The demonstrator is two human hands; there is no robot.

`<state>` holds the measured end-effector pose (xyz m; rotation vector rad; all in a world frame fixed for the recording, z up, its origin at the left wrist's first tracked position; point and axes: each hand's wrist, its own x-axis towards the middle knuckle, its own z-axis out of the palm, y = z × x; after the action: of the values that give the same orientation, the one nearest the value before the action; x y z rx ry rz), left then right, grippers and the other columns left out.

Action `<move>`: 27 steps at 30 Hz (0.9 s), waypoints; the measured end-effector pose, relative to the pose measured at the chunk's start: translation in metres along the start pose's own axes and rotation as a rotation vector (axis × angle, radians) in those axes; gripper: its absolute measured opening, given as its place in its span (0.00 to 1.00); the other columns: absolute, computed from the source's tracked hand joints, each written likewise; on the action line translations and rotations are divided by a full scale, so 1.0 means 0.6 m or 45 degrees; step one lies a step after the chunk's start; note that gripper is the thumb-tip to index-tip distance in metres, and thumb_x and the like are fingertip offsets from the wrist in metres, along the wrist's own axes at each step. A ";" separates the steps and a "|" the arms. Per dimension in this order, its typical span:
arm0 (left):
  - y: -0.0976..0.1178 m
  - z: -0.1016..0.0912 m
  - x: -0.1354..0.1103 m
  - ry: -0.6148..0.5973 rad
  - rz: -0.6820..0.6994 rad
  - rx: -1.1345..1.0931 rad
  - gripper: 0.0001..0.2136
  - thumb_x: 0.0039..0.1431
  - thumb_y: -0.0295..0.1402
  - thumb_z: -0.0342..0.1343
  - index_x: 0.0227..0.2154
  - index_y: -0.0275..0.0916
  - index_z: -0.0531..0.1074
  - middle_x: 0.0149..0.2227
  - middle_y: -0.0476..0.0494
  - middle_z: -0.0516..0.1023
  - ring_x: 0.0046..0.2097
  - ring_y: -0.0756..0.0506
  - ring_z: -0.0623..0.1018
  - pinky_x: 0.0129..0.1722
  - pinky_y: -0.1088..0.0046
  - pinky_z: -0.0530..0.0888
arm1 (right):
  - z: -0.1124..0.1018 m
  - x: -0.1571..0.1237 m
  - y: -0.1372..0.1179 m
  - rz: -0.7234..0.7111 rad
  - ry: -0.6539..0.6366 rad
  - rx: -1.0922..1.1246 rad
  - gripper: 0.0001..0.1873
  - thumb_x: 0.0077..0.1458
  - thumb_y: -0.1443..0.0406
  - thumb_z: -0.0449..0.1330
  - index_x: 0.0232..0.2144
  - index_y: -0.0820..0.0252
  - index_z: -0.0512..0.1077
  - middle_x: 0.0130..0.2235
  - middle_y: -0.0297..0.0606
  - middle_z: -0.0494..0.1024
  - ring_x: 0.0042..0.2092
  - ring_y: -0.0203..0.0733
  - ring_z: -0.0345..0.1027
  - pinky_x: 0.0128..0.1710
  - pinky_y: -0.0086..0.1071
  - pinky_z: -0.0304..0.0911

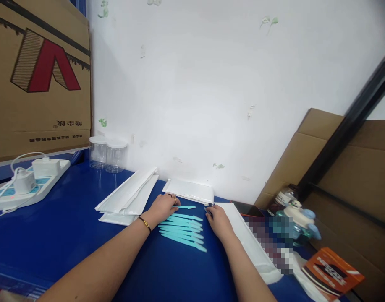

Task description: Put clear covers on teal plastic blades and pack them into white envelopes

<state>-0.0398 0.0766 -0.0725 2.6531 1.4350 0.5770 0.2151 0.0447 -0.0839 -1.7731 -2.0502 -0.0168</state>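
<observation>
Several slim turquoise sticks, shaped like eyebrow razors (182, 237), lie side by side in a row on the blue table (176, 277). My left hand (163, 207) is at the far end of the row, its fingers closed at the left end of a single turquoise eyebrow razor (187, 207) set apart from the others. To the right of the row is my right hand (219, 221), fingers bent together. A small dark bit shows at its fingertips, too small to name.
White padded envelopes (129, 197) are piled at the left, another white envelope (192, 191) lies against the wall, and one (255, 243) is by my right arm. Clear jars (116, 157), a power strip (53, 181), an orange box (332, 274) and a teal-and-white container (301, 222) stand around.
</observation>
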 end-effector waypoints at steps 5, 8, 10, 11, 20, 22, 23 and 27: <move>0.013 -0.010 0.002 -0.007 0.049 0.090 0.08 0.57 0.32 0.49 0.30 0.41 0.73 0.33 0.47 0.77 0.37 0.47 0.74 0.37 0.72 0.65 | 0.000 -0.003 -0.025 0.024 -0.020 -0.238 0.09 0.53 0.69 0.51 0.28 0.61 0.72 0.34 0.44 0.73 0.36 0.43 0.68 0.34 0.31 0.58; 0.019 -0.014 0.000 0.013 0.070 0.177 0.09 0.56 0.29 0.47 0.29 0.39 0.72 0.31 0.44 0.77 0.35 0.45 0.75 0.36 0.70 0.66 | -0.005 -0.006 -0.030 0.055 0.048 -0.219 0.06 0.50 0.70 0.53 0.28 0.61 0.70 0.33 0.42 0.74 0.35 0.43 0.67 0.31 0.30 0.57; 0.020 -0.015 -0.002 0.016 0.070 0.179 0.09 0.56 0.28 0.46 0.28 0.39 0.72 0.30 0.43 0.77 0.34 0.45 0.75 0.35 0.70 0.66 | -0.010 -0.007 -0.026 0.083 0.093 -0.091 0.07 0.49 0.69 0.52 0.28 0.59 0.70 0.29 0.39 0.74 0.32 0.42 0.67 0.29 0.30 0.56; 0.019 -0.016 -0.004 0.013 0.068 0.165 0.09 0.55 0.28 0.46 0.28 0.39 0.72 0.30 0.43 0.77 0.34 0.45 0.75 0.35 0.70 0.66 | -0.013 -0.007 -0.023 0.094 0.110 0.007 0.07 0.49 0.69 0.52 0.28 0.59 0.70 0.27 0.37 0.74 0.29 0.41 0.67 0.29 0.30 0.56; 0.019 -0.020 -0.003 0.087 0.168 0.049 0.09 0.58 0.28 0.45 0.33 0.40 0.70 0.35 0.46 0.75 0.38 0.46 0.74 0.39 0.72 0.66 | -0.017 -0.006 -0.003 -0.008 0.076 0.700 0.13 0.51 0.58 0.54 0.33 0.60 0.73 0.32 0.38 0.76 0.33 0.42 0.68 0.33 0.32 0.63; 0.022 -0.023 -0.003 0.103 0.178 0.037 0.09 0.58 0.28 0.44 0.34 0.40 0.70 0.35 0.46 0.75 0.38 0.47 0.74 0.39 0.72 0.66 | -0.019 -0.006 -0.005 -0.033 0.053 0.735 0.14 0.54 0.58 0.51 0.35 0.59 0.71 0.34 0.39 0.76 0.35 0.42 0.69 0.36 0.32 0.63; 0.023 -0.024 -0.003 0.106 0.178 0.030 0.09 0.59 0.28 0.43 0.34 0.40 0.70 0.35 0.46 0.74 0.37 0.47 0.74 0.39 0.72 0.65 | -0.020 -0.006 -0.006 -0.035 0.037 0.749 0.15 0.56 0.58 0.49 0.37 0.59 0.70 0.33 0.38 0.76 0.35 0.42 0.69 0.36 0.32 0.64; 0.027 -0.029 -0.007 0.103 0.161 0.020 0.10 0.60 0.27 0.41 0.34 0.39 0.69 0.36 0.45 0.74 0.36 0.48 0.74 0.39 0.71 0.65 | -0.027 -0.009 -0.008 -0.122 0.037 0.675 0.17 0.56 0.60 0.49 0.44 0.59 0.69 0.35 0.39 0.74 0.32 0.39 0.68 0.37 0.32 0.64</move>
<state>-0.0350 0.0623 -0.0538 2.7781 1.3027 0.6947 0.2162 0.0340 -0.0697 -1.3378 -1.8881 0.4294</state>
